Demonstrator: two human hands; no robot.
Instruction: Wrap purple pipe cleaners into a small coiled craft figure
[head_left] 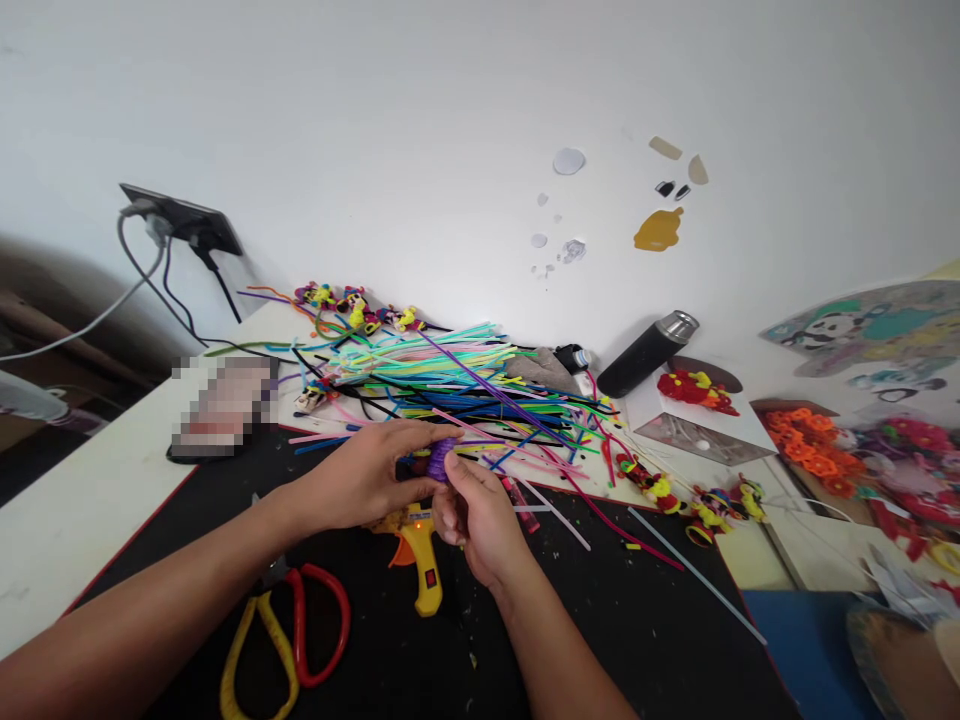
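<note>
Between my two hands is a small purple coil of fuzzy pipe cleaner [441,460], raised over the black mat. My left hand [379,472] pinches it from the left with thumb and fingers. From the right, the thumb of my right hand [480,510] presses on it, the other fingers curled underneath. Fingers cover part of the coil. Just below my hands a yellow glue gun [427,570] lies on the mat, a small orange light glowing on it. Scissors [300,630] with one red and one yellow handle lie under my left forearm, their blades partly hidden.
Behind my hands spreads a heap of coloured pipe cleaners [450,360]. Small pipe-cleaner figures [352,305] lie at the back, others at the right. A black flask [645,355] leans by a white box [697,425]. A phone [225,405] lies left. Cables hang from a wall socket [184,220].
</note>
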